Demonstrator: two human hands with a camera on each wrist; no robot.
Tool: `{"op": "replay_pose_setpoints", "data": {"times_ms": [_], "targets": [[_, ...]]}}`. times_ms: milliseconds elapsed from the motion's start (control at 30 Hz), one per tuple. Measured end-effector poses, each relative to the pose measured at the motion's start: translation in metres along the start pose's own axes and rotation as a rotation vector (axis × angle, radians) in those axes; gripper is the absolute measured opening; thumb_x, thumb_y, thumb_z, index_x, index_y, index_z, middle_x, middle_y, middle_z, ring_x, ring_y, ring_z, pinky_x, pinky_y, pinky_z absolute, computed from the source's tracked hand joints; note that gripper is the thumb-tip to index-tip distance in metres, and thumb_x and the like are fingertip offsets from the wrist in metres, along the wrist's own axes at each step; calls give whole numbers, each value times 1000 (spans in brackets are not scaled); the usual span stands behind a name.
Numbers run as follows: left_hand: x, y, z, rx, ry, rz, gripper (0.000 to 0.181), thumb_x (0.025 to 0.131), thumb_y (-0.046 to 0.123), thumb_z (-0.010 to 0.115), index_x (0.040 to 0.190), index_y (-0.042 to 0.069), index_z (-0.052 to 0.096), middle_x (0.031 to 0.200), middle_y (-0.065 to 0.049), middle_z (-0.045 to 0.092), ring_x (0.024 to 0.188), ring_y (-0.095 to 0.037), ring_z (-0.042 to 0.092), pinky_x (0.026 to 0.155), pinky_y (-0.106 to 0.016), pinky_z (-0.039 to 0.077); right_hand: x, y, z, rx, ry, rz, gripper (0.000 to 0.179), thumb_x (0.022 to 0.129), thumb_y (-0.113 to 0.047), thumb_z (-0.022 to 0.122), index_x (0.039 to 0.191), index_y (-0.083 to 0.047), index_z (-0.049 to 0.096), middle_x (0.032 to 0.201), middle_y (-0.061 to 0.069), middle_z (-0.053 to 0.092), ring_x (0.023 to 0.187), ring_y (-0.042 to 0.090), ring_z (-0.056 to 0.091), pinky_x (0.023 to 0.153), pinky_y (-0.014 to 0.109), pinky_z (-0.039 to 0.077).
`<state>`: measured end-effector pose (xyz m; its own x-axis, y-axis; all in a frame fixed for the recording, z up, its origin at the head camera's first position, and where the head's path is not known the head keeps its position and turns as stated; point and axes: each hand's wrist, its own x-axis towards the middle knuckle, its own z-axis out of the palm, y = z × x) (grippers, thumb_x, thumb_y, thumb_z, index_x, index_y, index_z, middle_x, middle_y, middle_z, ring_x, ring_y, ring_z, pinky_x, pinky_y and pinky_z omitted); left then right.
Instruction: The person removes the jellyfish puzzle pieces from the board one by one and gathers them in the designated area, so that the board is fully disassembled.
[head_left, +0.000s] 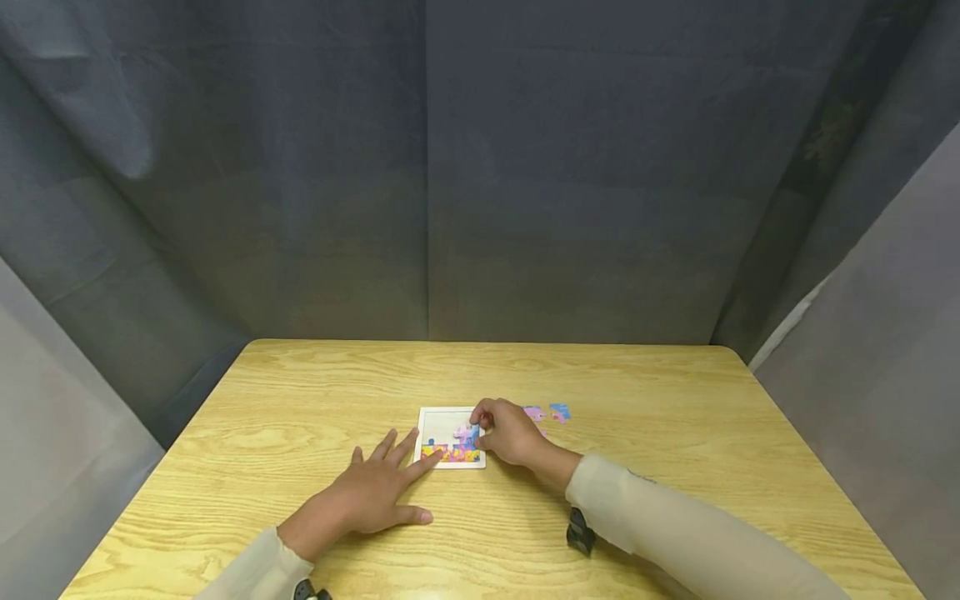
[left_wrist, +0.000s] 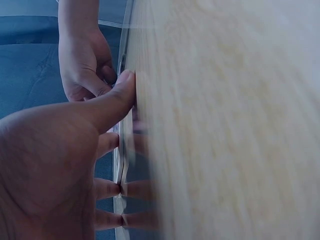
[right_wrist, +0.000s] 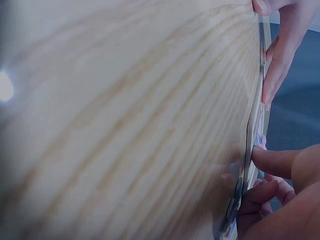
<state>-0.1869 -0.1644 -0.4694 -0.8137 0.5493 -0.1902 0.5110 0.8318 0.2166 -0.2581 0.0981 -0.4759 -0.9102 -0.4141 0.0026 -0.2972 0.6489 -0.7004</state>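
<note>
A small jigsaw puzzle in a white frame (head_left: 450,410) lies on the table. Yellow, pink and blue pieces (head_left: 459,453) fill its near row, and more pink and blue ones stand at its right side; the upper left shows bare white backing. My left hand (head_left: 378,492) is spread flat, its fingertips resting on the frame's left and near edge. At the right edge, my right hand (head_left: 513,435) pinches a blue puzzle piece (head_left: 475,431) between curled finger and thumb, partly hidden. The right wrist view shows the right thumb (right_wrist: 274,162) against the frame's edge.
Loose puzzle pieces (head_left: 560,412) lie just right of the frame, some partly behind the right hand. The wood-grained table (head_left: 315,392) ends at a dark grey curtain (head_left: 570,208) behind, with pale cloth at both sides.
</note>
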Motion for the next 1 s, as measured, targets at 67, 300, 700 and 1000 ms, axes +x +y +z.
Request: {"op": "replay_pose_setpoints", "data": {"times_ms": [67, 300, 700, 1000], "targets": [[0, 0, 0, 0, -2, -1, 88, 90, 75, 54, 164, 38, 24, 172, -17, 11, 154, -53, 13, 103, -86, 25, 0, -1, 0, -5, 0, -15, 26, 85, -1, 81, 103, -8, 64, 96, 9, 57, 85, 18, 50, 81, 34, 51], [0, 1, -2, -7, -10, -15, 87, 90, 75, 54, 164, 39, 24, 173, -17, 11, 154, -52, 13, 104, -86, 24, -1, -4, 0, 23, -13, -36, 27, 87, 3, 79, 102, -6, 59, 94, 8, 62, 79, 16, 55, 74, 31, 53], [-1, 5, -4, -5, -11, -21, 88, 89, 76, 54, 164, 39, 26, 172, -16, 13, 154, -51, 15, 104, -84, 26, 1, -5, -2, 98, -29, -13, 19, 93, 4, 72, 101, -4, 56, 81, 6, 58, 65, 14, 50, 60, 23, 45], [-2, 5, -4, -14, -12, -17, 88, 89, 77, 53, 163, 38, 27, 172, -16, 12, 154, -51, 14, 104, -85, 25, 0, -2, -5, 137, -7, -4, 17, 94, 3, 70, 107, -3, 60, 86, 8, 62, 69, 15, 56, 63, 22, 50]]}}
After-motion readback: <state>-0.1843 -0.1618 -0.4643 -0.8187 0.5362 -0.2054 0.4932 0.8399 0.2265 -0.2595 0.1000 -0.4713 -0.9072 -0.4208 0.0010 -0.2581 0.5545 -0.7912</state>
